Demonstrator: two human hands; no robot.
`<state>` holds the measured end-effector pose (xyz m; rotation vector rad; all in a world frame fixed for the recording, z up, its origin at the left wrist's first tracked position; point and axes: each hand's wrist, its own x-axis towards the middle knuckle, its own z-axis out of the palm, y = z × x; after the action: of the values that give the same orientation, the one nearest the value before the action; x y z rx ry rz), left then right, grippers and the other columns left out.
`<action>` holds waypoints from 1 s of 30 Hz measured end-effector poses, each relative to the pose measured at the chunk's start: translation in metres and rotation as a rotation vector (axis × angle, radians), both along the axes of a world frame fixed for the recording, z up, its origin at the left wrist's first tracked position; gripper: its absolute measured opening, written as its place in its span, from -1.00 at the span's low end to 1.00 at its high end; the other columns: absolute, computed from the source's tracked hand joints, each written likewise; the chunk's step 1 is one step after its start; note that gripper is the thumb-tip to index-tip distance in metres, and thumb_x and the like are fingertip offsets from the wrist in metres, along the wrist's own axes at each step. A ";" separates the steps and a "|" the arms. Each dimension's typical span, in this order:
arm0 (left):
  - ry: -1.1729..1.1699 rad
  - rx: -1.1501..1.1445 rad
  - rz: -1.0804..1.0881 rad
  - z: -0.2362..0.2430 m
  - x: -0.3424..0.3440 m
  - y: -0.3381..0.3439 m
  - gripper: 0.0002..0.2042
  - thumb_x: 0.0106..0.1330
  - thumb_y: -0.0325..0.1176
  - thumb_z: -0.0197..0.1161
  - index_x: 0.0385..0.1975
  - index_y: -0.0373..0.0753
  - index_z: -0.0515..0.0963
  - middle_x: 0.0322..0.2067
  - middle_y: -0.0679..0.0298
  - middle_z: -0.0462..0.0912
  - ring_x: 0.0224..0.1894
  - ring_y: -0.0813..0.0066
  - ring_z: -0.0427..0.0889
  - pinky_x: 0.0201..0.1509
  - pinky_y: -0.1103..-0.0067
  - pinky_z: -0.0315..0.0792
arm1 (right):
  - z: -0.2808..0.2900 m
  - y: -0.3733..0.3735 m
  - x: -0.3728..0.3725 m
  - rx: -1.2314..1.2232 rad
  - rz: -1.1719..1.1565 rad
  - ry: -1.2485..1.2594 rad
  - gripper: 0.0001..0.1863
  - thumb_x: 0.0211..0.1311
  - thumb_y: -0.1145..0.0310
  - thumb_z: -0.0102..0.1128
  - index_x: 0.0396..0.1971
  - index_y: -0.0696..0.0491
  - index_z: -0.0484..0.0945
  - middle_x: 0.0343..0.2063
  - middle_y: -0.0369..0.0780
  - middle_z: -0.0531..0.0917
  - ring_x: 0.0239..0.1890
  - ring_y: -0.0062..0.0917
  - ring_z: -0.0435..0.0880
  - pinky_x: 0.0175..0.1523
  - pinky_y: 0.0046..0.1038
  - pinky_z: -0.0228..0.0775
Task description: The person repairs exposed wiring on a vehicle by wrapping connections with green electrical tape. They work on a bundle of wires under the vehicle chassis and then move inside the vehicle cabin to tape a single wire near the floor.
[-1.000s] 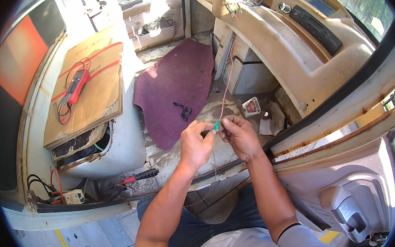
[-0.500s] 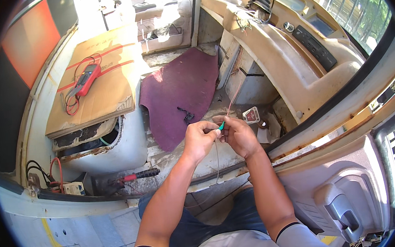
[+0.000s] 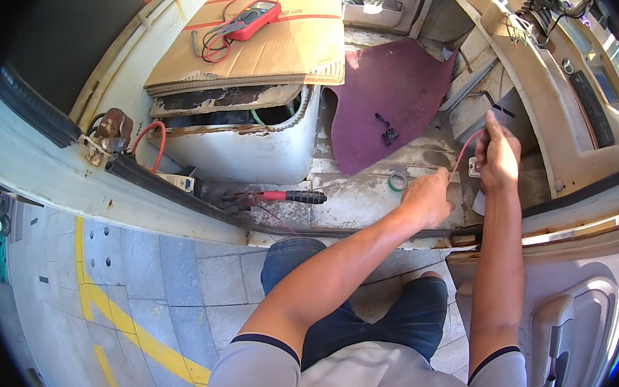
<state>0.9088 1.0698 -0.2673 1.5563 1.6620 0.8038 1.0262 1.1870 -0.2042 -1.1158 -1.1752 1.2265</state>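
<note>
A thin pinkish-red wire (image 3: 464,154) runs between my two hands above the vehicle floor. My left hand (image 3: 428,199) is closed on the wire's lower part, its fingertips partly hidden. Farther up and to the right, my right hand (image 3: 501,155) pinches the wire between thumb and fingers. On the worn floor just left of my left hand lies a small roll of green tape (image 3: 397,181). Behind my right hand, a small white and red item (image 3: 474,167) is partly covered.
A red multimeter (image 3: 256,21) with leads rests on cardboard (image 3: 298,52) over the seat base. A red-and-black-handled tool (image 3: 291,195) lies by the sill. Black scraps (image 3: 386,131) sit on a purple mat (image 3: 388,89). The dashboard (image 3: 533,74) and door (image 3: 579,296) flank my right arm.
My view has swung left. My hands have moved apart along the wire, the right one upward. The green piece seen at my fingertips no longer shows there, and a green tape roll shows on the floor.
</note>
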 end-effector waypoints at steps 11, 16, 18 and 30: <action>0.714 -0.267 -0.426 -0.073 -0.053 -0.002 -0.67 0.24 -0.34 0.44 -0.01 -0.26 0.66 -0.06 -0.02 0.72 0.09 0.01 0.69 0.12 0.22 0.59 | -0.095 0.022 0.030 0.388 -0.340 -0.899 -0.63 0.27 0.50 0.25 0.05 0.34 0.60 -0.12 0.19 0.72 0.04 0.05 0.71 0.20 -0.14 0.50; 0.681 -0.179 -0.590 -0.066 -0.031 -0.007 -0.67 0.26 -0.33 0.43 -0.02 -0.29 0.63 -0.07 -0.02 0.74 0.04 -0.01 0.73 0.11 0.21 0.60 | -0.148 0.016 0.045 0.122 -0.316 -0.999 -0.24 0.24 0.42 0.31 0.37 0.40 0.20 0.27 0.26 0.44 0.32 0.07 0.49 0.39 -0.14 0.37; 0.658 -0.110 -0.578 -0.054 -0.025 -0.007 -0.69 0.26 -0.34 0.41 -0.04 -0.31 0.62 -0.08 -0.01 0.73 0.02 -0.02 0.73 0.08 0.21 0.61 | -0.166 0.000 0.038 0.146 -0.271 -0.974 -0.16 0.23 0.41 0.34 0.42 0.39 0.12 0.36 0.26 0.33 0.40 0.09 0.38 0.44 -0.14 0.31; 0.687 0.090 -0.556 -0.027 -0.008 -0.021 -0.70 0.28 -0.30 0.40 -0.08 -0.31 0.60 -0.18 -0.01 0.70 -0.06 -0.02 0.73 -0.02 0.21 0.63 | -0.230 0.017 0.024 0.117 -0.178 -0.641 -0.45 0.25 0.42 0.32 0.24 0.21 0.46 0.15 0.07 0.56 0.17 -0.06 0.60 0.33 -0.20 0.40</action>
<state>0.9004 1.0486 -0.2944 2.3815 1.4918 0.0379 1.0498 1.2035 -0.4337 -1.5443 -1.5539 0.6610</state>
